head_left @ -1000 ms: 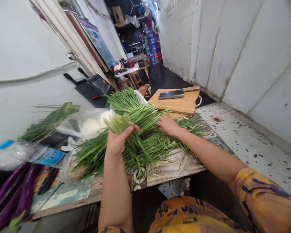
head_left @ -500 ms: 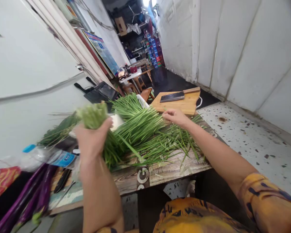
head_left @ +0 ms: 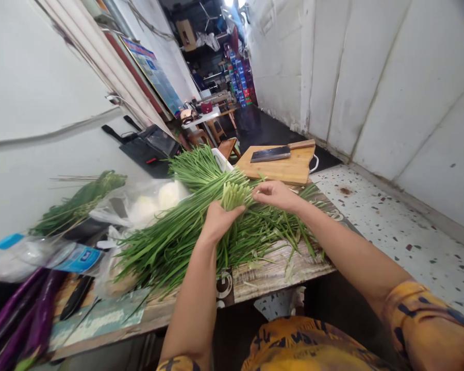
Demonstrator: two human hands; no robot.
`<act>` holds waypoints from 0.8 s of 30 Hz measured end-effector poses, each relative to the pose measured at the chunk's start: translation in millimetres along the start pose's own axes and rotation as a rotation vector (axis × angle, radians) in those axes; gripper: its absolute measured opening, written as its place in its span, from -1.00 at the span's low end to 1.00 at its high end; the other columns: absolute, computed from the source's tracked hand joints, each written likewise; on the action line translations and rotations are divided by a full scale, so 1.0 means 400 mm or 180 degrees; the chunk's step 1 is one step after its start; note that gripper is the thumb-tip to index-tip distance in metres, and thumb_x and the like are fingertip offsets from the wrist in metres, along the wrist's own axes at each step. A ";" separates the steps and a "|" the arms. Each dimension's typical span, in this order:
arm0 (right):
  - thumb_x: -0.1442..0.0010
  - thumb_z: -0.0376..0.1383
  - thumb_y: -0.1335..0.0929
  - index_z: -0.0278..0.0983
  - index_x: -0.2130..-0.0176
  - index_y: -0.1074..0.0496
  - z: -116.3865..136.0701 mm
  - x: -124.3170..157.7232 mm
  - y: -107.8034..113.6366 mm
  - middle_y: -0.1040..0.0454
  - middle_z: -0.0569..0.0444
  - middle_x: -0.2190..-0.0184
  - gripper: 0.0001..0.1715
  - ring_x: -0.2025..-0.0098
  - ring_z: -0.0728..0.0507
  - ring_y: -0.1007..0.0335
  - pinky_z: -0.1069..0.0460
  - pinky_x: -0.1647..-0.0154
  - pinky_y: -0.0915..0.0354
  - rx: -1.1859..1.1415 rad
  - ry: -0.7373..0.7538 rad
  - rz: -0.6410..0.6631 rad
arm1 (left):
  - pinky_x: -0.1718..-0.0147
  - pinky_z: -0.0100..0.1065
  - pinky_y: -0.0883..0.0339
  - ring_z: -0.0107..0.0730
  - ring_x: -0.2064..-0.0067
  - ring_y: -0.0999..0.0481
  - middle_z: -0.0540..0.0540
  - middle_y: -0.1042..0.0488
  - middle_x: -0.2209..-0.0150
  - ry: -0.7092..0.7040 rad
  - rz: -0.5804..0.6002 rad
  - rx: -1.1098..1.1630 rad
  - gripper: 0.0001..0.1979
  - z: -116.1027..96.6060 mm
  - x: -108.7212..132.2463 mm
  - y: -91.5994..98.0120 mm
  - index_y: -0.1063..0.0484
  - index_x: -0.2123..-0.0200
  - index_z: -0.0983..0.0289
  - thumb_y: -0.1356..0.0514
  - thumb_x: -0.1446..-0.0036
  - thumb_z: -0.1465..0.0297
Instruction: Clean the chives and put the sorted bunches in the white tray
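My left hand (head_left: 218, 220) is wrapped round a thick bunch of garlic chives (head_left: 234, 196). Their pale stem ends poke out above my fist, while the green leaves trail to the left across the table. Just right of those ends is my right hand (head_left: 276, 197), its thumb and fingers drawn together; whatever may be between the fingertips is too small to make out. Behind the bunch lies a pile of chives (head_left: 196, 167). Loose leaves and pale trimmings (head_left: 278, 226) are scattered under and beside my right forearm.
A cleaver (head_left: 271, 153) rests on a wooden cutting board (head_left: 280, 169) at the far end of the table (head_left: 263, 283). On the left are a plastic bottle (head_left: 75, 257), purple eggplants (head_left: 42, 309), a black-handled knife (head_left: 77, 298), a bag with white vegetables (head_left: 154, 201) and more greens (head_left: 81, 201).
My left hand has swung right with the chives, bringing their stem ends beside my right hand. The leaves now stretch across the table to the left. My right hand has hardly moved.
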State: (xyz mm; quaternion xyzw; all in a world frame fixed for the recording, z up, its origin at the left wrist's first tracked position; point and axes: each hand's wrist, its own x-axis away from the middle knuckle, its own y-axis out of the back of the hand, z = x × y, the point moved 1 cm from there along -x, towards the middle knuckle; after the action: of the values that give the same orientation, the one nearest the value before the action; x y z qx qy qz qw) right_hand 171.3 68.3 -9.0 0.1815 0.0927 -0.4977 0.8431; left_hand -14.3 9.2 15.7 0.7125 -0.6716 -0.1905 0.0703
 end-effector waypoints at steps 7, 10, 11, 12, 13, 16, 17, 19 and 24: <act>-0.12 -0.20 -0.41 -0.34 0.13 -0.51 0.024 0.012 0.007 -0.49 0.03 0.38 -0.66 0.38 -0.06 -0.34 0.05 0.31 -0.25 0.1356 0.0949 -0.0027 | 0.08 -0.13 -0.42 -0.16 0.23 -0.58 0.15 -0.61 0.30 0.0052 -0.0071 0.0136 -0.70 0.000 0.003 0.016 -0.57 0.32 0.34 -0.39 0.17 0.32; -0.18 -0.17 -0.38 -0.33 0.05 -0.48 0.032 0.017 0.010 -0.52 -0.06 0.28 -0.61 0.28 -0.12 -0.38 0.02 0.25 -0.25 0.1934 0.1181 0.0029 | 0.09 -0.13 -0.43 -0.17 0.24 -0.58 0.14 -0.61 0.29 0.0089 -0.0039 0.0117 -0.67 0.001 0.002 0.019 -0.57 0.29 0.33 -0.39 0.19 0.33; -0.19 -0.17 -0.37 -0.33 0.05 -0.48 0.034 0.018 0.009 -0.52 -0.08 0.25 -0.62 0.26 -0.13 -0.38 0.01 0.23 -0.25 0.2038 0.1192 0.0078 | 0.08 -0.13 -0.43 -0.17 0.24 -0.58 0.13 -0.61 0.29 0.0101 -0.0022 0.0099 -0.66 0.001 0.002 0.020 -0.58 0.27 0.33 -0.39 0.19 0.33; -0.20 -0.17 -0.36 -0.33 0.09 -0.51 0.035 0.019 0.008 -0.52 -0.09 0.26 -0.65 0.24 -0.14 -0.39 0.01 0.22 -0.25 0.2080 0.1169 0.0148 | 0.08 -0.13 -0.43 -0.17 0.24 -0.58 0.13 -0.61 0.28 0.0111 0.0003 0.0081 -0.66 0.000 0.003 0.020 -0.58 0.27 0.33 -0.40 0.20 0.34; -0.21 -0.17 -0.35 -0.33 0.17 -0.53 0.036 0.019 0.006 -0.53 -0.08 0.29 -0.70 0.25 -0.14 -0.39 0.01 0.21 -0.24 0.2044 0.1111 0.0226 | 0.08 -0.13 -0.43 -0.17 0.24 -0.58 0.13 -0.61 0.28 0.0120 0.0039 0.0067 -0.66 -0.001 0.005 0.020 -0.58 0.27 0.32 -0.40 0.20 0.34; -0.17 -0.14 -0.37 -0.32 0.39 -0.55 0.035 0.019 -0.005 -0.51 0.02 0.46 -0.71 0.37 -0.08 -0.36 0.03 0.29 -0.23 0.1282 0.0613 0.0345 | 0.10 -0.13 -0.44 -0.15 0.25 -0.58 0.14 -0.61 0.29 0.0131 0.0142 0.0058 -0.68 -0.009 0.009 0.018 -0.58 0.30 0.33 -0.40 0.21 0.34; -0.12 -0.11 -0.40 -0.32 0.41 -0.55 0.033 0.018 -0.010 -0.49 0.05 0.50 -0.69 0.42 -0.05 -0.34 0.04 0.34 -0.23 0.0820 0.0332 0.0291 | 0.10 -0.12 -0.44 -0.15 0.25 -0.58 0.14 -0.61 0.29 0.0125 0.0146 0.0070 -0.68 -0.011 0.010 0.018 -0.58 0.30 0.33 -0.40 0.21 0.34; 0.00 -0.04 -0.46 -0.33 0.42 -0.53 0.024 0.013 -0.021 -0.45 0.09 0.56 -0.62 0.51 -0.01 -0.28 0.07 0.46 -0.19 -0.0191 -0.0261 0.0060 | 0.09 -0.12 -0.44 -0.15 0.24 -0.58 0.14 -0.61 0.28 0.0090 0.0122 0.0107 -0.67 -0.015 0.011 0.015 -0.58 0.29 0.32 -0.40 0.20 0.33; 0.13 0.06 -0.50 -0.29 0.57 -0.33 -0.004 -0.005 -0.010 -0.19 0.24 0.70 -0.48 0.66 0.09 0.01 0.10 0.61 0.03 -0.1423 -0.0919 -0.0879 | 0.09 -0.13 -0.44 -0.17 0.25 -0.58 0.13 -0.61 0.30 0.0106 0.0074 0.0208 -0.68 -0.008 0.007 0.009 -0.56 0.30 0.33 -0.39 0.21 0.35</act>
State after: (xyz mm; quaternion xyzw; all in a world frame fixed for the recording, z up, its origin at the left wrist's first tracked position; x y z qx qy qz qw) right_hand 166.8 69.0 -10.7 -0.0956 0.1029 -0.5956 0.7909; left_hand -16.5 5.5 19.6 0.7097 -0.6844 -0.1558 0.0603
